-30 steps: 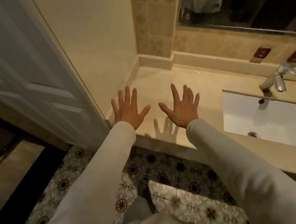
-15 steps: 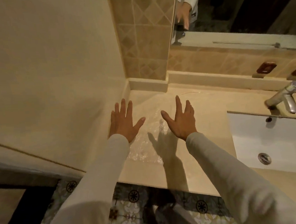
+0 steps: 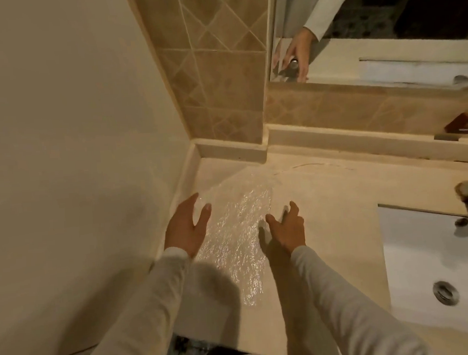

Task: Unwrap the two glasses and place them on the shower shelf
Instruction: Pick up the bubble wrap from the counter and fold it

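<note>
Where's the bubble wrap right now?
In the head view, the bubble wrap lies flat on the counter between the left hand and right hand, near the corner, left of the sink.

Both hands, left hand (image 3: 185, 229) and right hand (image 3: 286, 227), have dropped closer to the bubble wrap (image 3: 236, 232), fingers now curling

Beige countertop (image 3: 325, 198), white sink (image 3: 416, 261), tan diamond-patterned tiles (image 3: 219, 67).
</note>
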The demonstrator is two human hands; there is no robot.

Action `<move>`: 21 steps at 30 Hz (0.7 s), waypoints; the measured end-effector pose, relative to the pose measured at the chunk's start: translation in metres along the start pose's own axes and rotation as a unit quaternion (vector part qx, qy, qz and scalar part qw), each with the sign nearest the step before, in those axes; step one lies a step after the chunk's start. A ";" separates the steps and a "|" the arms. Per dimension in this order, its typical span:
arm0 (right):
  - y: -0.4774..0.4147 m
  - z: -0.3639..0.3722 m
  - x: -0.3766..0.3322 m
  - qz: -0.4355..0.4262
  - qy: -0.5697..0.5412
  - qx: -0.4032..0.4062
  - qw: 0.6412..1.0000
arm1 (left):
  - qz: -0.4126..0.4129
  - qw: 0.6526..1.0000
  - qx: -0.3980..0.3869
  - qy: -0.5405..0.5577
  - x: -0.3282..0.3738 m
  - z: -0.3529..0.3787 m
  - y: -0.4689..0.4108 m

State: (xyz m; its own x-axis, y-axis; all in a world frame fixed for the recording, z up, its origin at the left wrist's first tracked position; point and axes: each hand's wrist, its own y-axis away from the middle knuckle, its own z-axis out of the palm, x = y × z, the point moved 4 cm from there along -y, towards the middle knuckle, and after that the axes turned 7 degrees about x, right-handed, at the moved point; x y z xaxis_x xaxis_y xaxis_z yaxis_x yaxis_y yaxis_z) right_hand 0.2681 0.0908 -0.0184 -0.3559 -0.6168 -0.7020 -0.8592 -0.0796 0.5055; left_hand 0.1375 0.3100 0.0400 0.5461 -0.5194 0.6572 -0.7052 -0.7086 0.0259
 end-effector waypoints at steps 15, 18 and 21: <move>-0.003 0.042 0.001 0.098 0.027 -0.038 0.994 | -0.117 0.989 -0.095 -0.005 -0.051 0.030 -0.011; 0.007 0.045 -0.006 0.060 -0.018 -0.017 0.998 | -0.141 0.984 -0.105 0.012 -0.061 0.030 -0.010; 0.017 0.036 -0.020 0.029 -0.130 -0.032 0.991 | -0.174 0.978 -0.116 0.010 -0.067 0.034 -0.013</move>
State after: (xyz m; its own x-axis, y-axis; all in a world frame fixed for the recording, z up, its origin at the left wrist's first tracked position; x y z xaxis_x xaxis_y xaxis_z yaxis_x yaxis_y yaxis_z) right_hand 0.2477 0.1296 -0.0136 -0.4931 -0.4003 -0.7725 -0.8125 -0.1056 0.5733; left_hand 0.1255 0.3380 -0.0299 0.7633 -0.2553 0.5935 -0.5635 -0.7123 0.4183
